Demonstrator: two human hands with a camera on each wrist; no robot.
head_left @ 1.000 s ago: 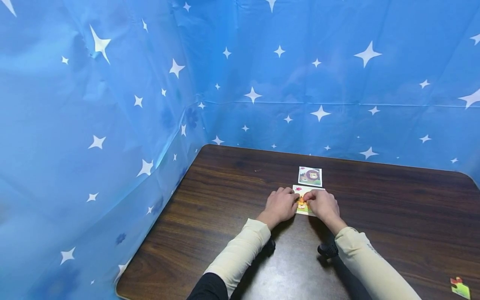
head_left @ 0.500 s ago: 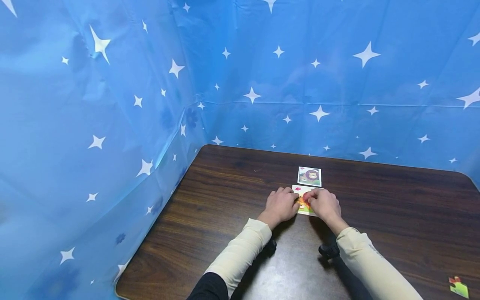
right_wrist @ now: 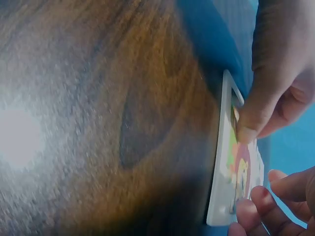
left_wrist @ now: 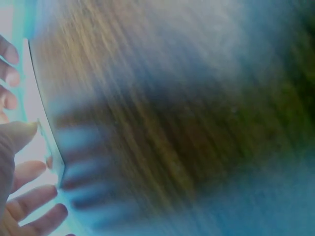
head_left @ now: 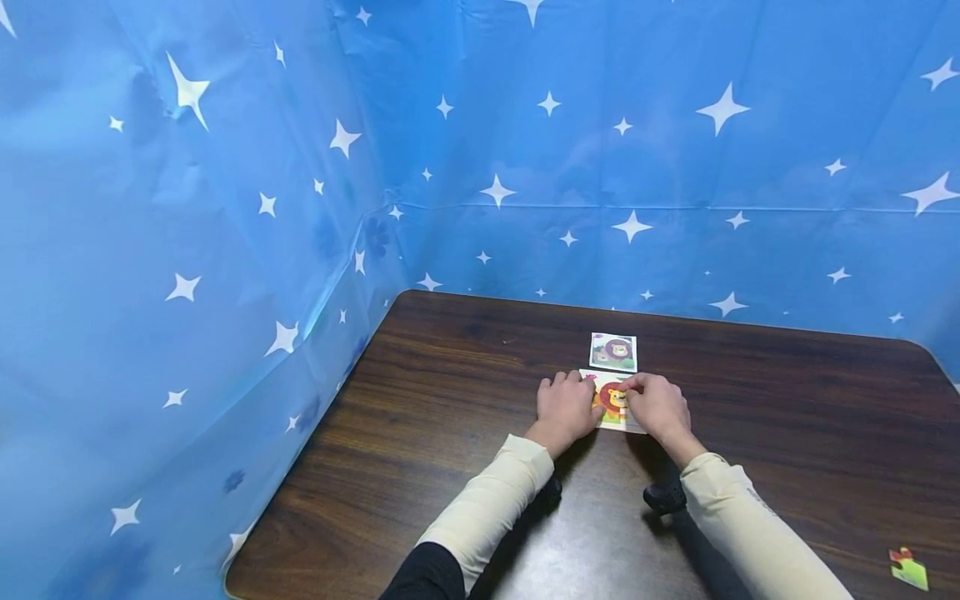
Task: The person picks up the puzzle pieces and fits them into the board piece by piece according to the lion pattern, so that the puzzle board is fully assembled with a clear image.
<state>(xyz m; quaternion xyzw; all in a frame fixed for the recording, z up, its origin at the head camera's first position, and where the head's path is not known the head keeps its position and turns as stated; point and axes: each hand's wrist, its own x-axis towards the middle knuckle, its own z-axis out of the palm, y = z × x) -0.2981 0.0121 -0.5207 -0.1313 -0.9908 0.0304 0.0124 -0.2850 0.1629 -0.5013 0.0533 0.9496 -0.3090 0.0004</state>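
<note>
A white-bordered puzzle board (head_left: 612, 422) lies on the table below both hands. A lion-head puzzle piece (head_left: 613, 397) shows at its middle, red-maned with a yellow face. The thumb and index finger of my right hand (head_left: 660, 407) pinch at this piece's right side; the right wrist view has the thumb tip (right_wrist: 248, 133) down on it. Over the board's left end, my left hand (head_left: 562, 408) rests with fingers spread and thumb on the picture. In the left wrist view, its fingers (left_wrist: 34, 201) lie by the board's end. Hands hide both ends of the picture.
Just behind the board lies a small picture card (head_left: 613, 352) with a lion on it. A loose green and red puzzle piece (head_left: 909, 571) sits near the front right of the dark wooden table (head_left: 420, 400). A blue starry curtain (head_left: 570, 150) hangs around the back and left.
My right fingers have shifted slightly right, and the lion-head piece, mostly covered before, now shows plainly on the board. The left hand stays on the left end. The head view has turned slightly.
</note>
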